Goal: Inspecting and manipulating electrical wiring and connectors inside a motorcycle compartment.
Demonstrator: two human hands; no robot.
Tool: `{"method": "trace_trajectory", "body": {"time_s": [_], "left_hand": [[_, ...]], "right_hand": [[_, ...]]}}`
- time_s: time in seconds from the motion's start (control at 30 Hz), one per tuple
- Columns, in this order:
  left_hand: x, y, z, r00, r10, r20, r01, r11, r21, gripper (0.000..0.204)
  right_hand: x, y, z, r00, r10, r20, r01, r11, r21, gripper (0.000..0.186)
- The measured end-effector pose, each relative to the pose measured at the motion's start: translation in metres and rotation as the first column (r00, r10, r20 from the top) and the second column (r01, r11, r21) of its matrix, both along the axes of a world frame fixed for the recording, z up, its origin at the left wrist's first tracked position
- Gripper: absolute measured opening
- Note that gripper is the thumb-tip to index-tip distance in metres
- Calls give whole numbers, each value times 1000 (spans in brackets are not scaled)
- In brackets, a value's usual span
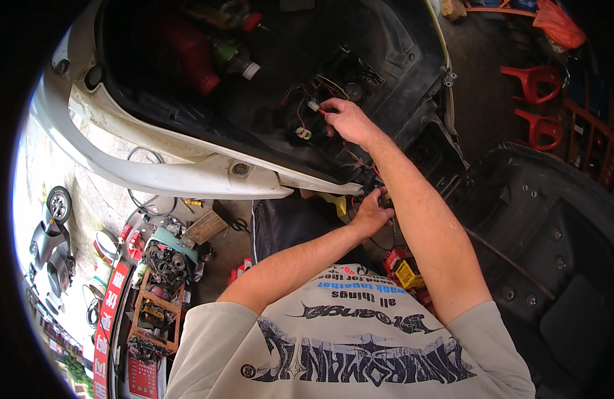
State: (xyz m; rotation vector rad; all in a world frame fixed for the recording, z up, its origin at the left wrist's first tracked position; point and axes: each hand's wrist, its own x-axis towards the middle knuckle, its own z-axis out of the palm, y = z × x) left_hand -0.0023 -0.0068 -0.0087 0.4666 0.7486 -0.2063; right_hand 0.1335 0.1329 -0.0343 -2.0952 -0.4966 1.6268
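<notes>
The right hand (348,122) reaches forward over the black moulded plastic compartment (274,159) of a white-panelled vehicle body (180,174), forearm slanting up and to the left, wrist slightly bent, knuckles uppermost. Its grip is closed, thumb and forefinger pinching at a small white plastic connector (313,105) that sits at the fingertips, inside the compartment. A second, off-white plastic connector (304,133) hangs on thin red wiring (299,118) just below it.

The left hand (373,215) is lower, beside the right forearm at the compartment's near edge, its fingers curled inward near some wires — whether its grip holds anything, I cannot tell.

Writing shows in several places: large black letters with smaller black, blue and red lines on the pale grey T-shirt (280,389), white characters along a long red banner (111,319), pale characters on a red sheet (143,378), and dark print on a yellow box (407,273) — too small to make out.
</notes>
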Motion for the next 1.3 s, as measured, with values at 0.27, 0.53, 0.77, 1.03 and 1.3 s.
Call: {"method": "trace_trajectory", "body": {"time_s": [0.27,0.53,0.77,1.03,1.3], "left_hand": [[0,1,0,1000,7,11,-7,1000,-6,61],[2,10,8,993,-108,-44,106,994,-36,54],[2,17,17,989,-132,-71,129,991,-46,48],[5,8,15,981,-194,-23,196,975,104,43],[4,0,15,974,-225,-9,224,968,112,57]], "right_hand": [[0,-1,-1,1000,2,12,-2,1000,4,41],[14,-9,34,993,-114,-39,113,993,-43,38],[19,-47,101,922,-382,-66,386,920,65,27],[-34,-127,173,737,-672,-69,659,694,288,23],[-88,-238,195,700,-699,145,655,709,260,20]]}}
